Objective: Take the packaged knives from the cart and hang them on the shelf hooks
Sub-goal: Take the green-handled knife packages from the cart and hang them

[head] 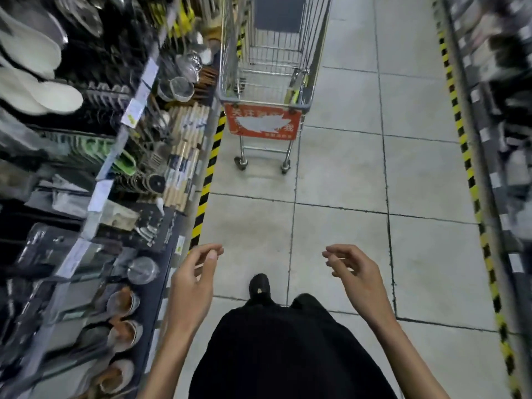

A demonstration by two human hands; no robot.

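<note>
The cart [267, 79] stands straight ahead on the floor, well apart. The left hand [195, 272] and right hand [354, 269], loosely curled and empty, are equally near.

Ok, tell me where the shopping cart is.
Head view: the shopping cart stands ahead up the aisle, upper centre, beside the yellow-and-black floor stripe along the left shelving, its red sign facing the person.

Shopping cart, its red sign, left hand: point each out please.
shopping cart [230, 67]: head view, left wire wall.
red sign [262, 121]: head view, centre of panel.
left hand [194, 276]: head view, middle of the hand.
</note>
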